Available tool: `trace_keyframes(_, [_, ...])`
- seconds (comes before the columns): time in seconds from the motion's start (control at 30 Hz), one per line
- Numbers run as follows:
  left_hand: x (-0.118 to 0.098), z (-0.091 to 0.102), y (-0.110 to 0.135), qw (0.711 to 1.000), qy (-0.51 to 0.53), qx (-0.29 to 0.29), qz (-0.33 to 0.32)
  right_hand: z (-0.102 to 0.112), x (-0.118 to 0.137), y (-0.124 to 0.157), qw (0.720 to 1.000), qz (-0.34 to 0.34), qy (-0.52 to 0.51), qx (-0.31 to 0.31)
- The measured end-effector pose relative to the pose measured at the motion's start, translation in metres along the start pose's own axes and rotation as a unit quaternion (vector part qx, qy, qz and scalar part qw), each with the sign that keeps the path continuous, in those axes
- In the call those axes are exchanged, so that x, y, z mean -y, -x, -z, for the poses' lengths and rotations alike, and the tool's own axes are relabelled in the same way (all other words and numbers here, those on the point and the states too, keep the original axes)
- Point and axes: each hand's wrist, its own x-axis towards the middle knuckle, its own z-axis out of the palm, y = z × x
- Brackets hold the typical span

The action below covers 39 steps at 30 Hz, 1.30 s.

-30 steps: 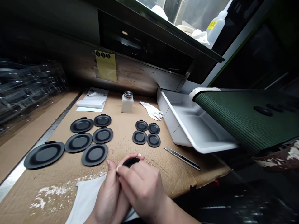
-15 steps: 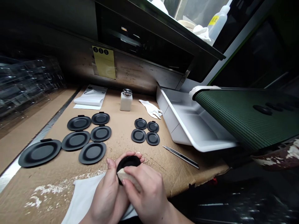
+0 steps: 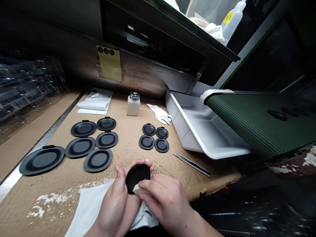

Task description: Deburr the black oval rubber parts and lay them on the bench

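Observation:
My left hand is closed around a small black round lid, holding it up by its edge with thumb and fingers. My right hand pinches a small pale wiping pad against the lid's lower edge. Both hands hover over a white cloth on the cardboard-covered bench. Further back lie several larger black lids at the left and several small black lids in the middle.
A white tray stands at the right under the end of a green conveyor belt that carries dark parts. A thin metal tool, a white dispenser bottle, a white glove and a paper pad lie on the bench.
The black lid has come into fuller view, turned up in my left hand. My right hand has slid down and right, drawing the pad to the lid's lower edge.

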Motion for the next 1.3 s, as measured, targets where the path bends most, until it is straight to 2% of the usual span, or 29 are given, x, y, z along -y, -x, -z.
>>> trace_keyframes(0.07, [0.001,0.001,-0.001,1.000,0.002,0.008,-0.006,0.013,-0.005,0.000,0.999,0.006,0.050,0.017])
trace_keyframes(0.17, [0.002,0.003,-0.002,1.000,0.003,0.016,-0.013,0.024,-0.011,-0.004,0.995,0.014,0.095,-0.001])
trace_keyframes(0.3, [0.004,0.004,-0.002,1.000,-0.007,0.024,-0.016,0.011,-0.007,-0.001,0.993,0.029,0.107,-0.038])
trace_keyframes(0.5, [0.004,0.002,0.000,0.999,-0.036,-0.021,-0.017,-0.015,0.013,0.008,0.996,0.022,0.049,-0.074])
trace_keyframes(0.6, [0.004,0.004,0.000,0.999,-0.034,-0.026,-0.020,-0.013,0.011,0.009,0.996,0.023,0.054,-0.070])
trace_keyframes(0.7, [0.004,0.006,-0.002,0.999,-0.017,-0.017,-0.024,-0.005,0.001,0.008,0.990,0.028,0.120,-0.065])
trace_keyframes(0.83, [0.003,0.004,-0.004,1.000,-0.002,0.004,-0.010,0.005,-0.010,-0.002,0.971,0.094,0.207,-0.071])
trace_keyframes(0.97, [0.001,0.000,-0.004,1.000,0.005,-0.007,-0.001,0.012,-0.017,-0.015,0.969,0.131,0.196,-0.067])
trace_keyframes(1.03, [-0.001,-0.003,-0.003,1.000,0.003,-0.029,-0.004,0.019,-0.024,-0.017,0.979,0.119,0.152,-0.069])
trace_keyframes(1.17, [-0.004,-0.008,0.001,0.997,-0.008,-0.072,0.001,0.035,-0.042,-0.010,0.989,0.028,0.080,-0.120])
trace_keyframes(1.23, [-0.005,-0.008,0.000,0.998,0.000,-0.066,0.012,0.039,-0.046,-0.003,0.991,0.009,0.075,-0.113])
trace_keyframes(1.3, [-0.004,-0.006,-0.001,0.998,0.013,-0.056,0.018,0.038,-0.044,0.005,0.994,0.013,0.069,-0.080])
